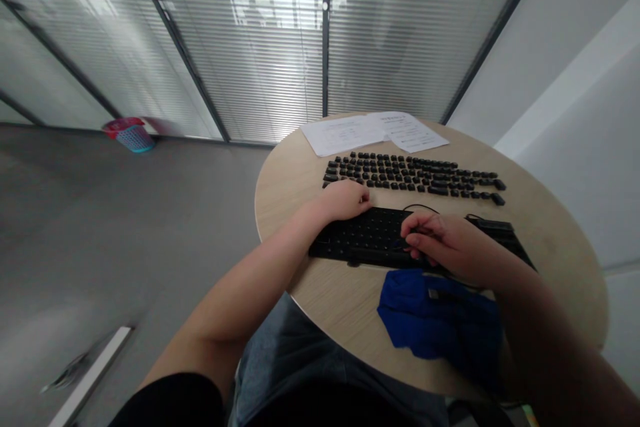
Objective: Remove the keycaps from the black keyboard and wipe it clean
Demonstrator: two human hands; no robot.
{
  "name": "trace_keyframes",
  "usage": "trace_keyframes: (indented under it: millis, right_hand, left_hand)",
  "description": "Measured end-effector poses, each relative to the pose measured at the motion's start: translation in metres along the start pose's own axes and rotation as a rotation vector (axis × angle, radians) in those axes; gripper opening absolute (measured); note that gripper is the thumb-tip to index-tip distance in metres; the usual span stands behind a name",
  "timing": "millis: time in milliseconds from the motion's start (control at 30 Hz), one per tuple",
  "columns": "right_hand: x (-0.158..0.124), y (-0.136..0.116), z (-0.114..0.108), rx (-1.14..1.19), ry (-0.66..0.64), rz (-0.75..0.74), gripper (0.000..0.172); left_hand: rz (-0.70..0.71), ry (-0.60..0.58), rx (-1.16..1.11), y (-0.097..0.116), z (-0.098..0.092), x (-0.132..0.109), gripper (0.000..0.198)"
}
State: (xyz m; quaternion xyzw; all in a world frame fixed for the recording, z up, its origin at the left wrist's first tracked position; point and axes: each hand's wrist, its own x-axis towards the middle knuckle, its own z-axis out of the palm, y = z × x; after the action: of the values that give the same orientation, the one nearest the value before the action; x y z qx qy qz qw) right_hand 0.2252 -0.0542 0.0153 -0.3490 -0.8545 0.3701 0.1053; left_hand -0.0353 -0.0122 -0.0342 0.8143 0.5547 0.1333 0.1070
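A black keyboard (367, 237) with its keycaps off lies on the round wooden table, its far side marked by a thin cable. My left hand (347, 200) rests at its back left edge, fingers curled in; whatever they may hold is hidden. Over the keyboard's middle, my right hand (437, 240) has its thumb and fingers drawn together above the bare key positions. Something small and dark may be between them, too blurred to name. Behind the keyboard, loose black keycaps (395, 173) stand in several rows. A blue cloth (435, 317) lies crumpled in front, below my right hand.
Printed paper sheets (350, 132) lie at the back of the table (555, 247). The table's rounded edge runs close to my lap. A red and blue basket (131, 135) stands on the floor at left, by the glass wall with blinds (270, 67).
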Motion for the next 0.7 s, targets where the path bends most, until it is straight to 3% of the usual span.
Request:
trace_keyframes:
  millis: [333, 700]
  right_hand:
    - [0.011, 0.005, 0.006, -0.081, -0.018, -0.031, 0.022]
    - [0.016, 0.001, 0.018, -0.057, 0.017, -0.058, 0.021]
  left_hand:
    - [0.027, 0.034, -0.067, -0.003, 0.015, -0.007, 0.026]
    - [0.050, 0.057, -0.041, -0.003, 0.015, -0.009, 0.025]
